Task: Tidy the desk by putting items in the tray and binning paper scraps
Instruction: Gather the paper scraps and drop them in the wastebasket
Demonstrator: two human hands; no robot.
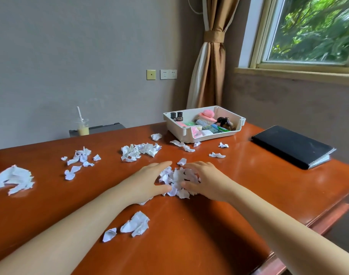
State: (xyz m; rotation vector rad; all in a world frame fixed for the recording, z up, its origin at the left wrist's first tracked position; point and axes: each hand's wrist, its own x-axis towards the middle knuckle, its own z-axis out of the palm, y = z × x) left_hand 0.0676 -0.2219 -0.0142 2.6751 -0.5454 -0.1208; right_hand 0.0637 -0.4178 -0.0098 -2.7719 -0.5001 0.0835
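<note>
The desk (219, 235) fills most of our view. Its left side and near edge are cut off by the frame, and its right edge runs diagonally away from us. A stretch of bare wood lies between the right arm and that edge.

One black folder (292, 145) lies closed by the right edge, its near corner close to the drop. One white tray (186, 135) stands at the far side, low front facing us. In it we count two dark little bottles (176, 116) and one pink brush (206, 115). The rest is a jumble we cannot sort out.

Both forearms come in from below. The left hand (149, 181) lies with fingers fairly straight and thumb spread, pressed against the heap of scraps (176, 178) mid-desk. The right hand (207, 181) curls its fingers and thumb over the same heap, hiding its right part.

Beyond the heap we count four loose groups of scraps: far left (12, 179), partly cut off; left of centre (78, 161); centre (140, 152); and two pieces near us (134, 225). About seven single bits lie before the tray (217, 155).

One cup with a straw (83, 128) stands behind the desk's far edge on a dark surface, its base hidden.
</note>
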